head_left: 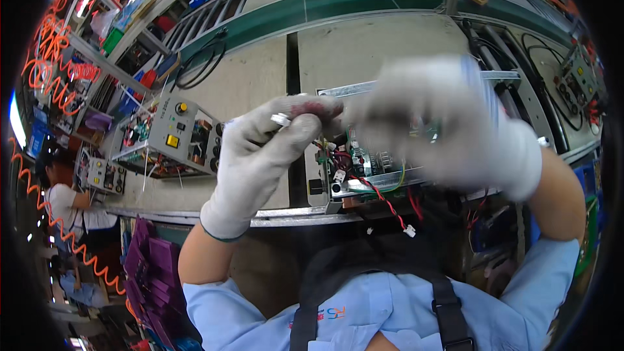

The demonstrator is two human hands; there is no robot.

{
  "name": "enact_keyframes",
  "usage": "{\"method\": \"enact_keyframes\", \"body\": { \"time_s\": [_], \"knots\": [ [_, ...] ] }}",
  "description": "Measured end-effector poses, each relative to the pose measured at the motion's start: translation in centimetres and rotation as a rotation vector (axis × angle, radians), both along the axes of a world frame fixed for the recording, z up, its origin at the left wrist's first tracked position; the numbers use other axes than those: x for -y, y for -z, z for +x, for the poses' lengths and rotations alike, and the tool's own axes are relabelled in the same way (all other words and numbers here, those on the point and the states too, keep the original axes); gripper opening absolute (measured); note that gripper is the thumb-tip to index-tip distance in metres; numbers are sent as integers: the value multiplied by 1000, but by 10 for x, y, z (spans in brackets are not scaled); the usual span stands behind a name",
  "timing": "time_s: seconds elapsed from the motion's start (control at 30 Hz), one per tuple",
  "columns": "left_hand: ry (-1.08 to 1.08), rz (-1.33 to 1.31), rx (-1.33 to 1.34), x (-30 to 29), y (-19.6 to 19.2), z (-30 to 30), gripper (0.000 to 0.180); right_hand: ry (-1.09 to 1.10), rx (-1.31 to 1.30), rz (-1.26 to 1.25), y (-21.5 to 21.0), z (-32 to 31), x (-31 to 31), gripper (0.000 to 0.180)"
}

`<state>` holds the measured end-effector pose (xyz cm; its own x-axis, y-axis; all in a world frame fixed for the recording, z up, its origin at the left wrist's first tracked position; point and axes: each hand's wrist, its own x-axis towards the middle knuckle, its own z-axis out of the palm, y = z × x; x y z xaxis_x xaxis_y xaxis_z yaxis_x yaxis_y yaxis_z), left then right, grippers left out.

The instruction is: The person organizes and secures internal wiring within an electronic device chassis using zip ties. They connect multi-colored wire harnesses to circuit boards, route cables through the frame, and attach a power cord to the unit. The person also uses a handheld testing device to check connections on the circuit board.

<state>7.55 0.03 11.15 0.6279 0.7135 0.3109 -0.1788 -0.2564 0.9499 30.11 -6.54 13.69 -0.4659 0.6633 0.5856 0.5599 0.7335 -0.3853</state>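
My left hand, in a white work glove with dark red stains on the fingers, is closed in a pinch. A small white plug connector pokes out between its thumb and fingers. My right hand, gloved too, is smeared by motion beside it, and I cannot see what its fingers hold. Beneath both hands lies an open metal-framed electronic unit with circuit boards. A twisted red and black wire hangs over its near edge, ending in a white connector. My right hand hides much of the unit.
A box-shaped device with yellow controls stands to the left on the workbench. A similar device is at the far right. Purple panels stand below the bench edge. Orange coiled hoses hang at left, near another person.
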Motion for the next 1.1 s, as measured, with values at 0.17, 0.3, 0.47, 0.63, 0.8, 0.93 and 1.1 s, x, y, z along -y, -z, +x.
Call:
{"method": "enact_keyframes", "body": {
  "time_s": [0.17,0.3,0.47,0.63,0.8,0.93,1.1],
  "knots": [
    [26,-87,-177,5,-10,26,25,242,-164,-199,-13,2,-7,19],
    [-123,12,-186,5,-4,28,19,252,-284,-606,-2,1,-7,35],
    [-272,620,-320,1,7,19,18,104,-616,-1104,0,0,-5,27],
    [-278,643,-285,-2,5,21,19,84,-590,-964,9,1,-10,20],
    [-271,466,-230,4,3,17,19,90,-137,-503,9,23,-31,22],
    [-96,147,-144,5,1,7,18,82,419,189,12,7,-46,13],
    [8,13,-134,18,-4,1,25,169,952,-19,-9,-27,-51,15]
  ]
}}
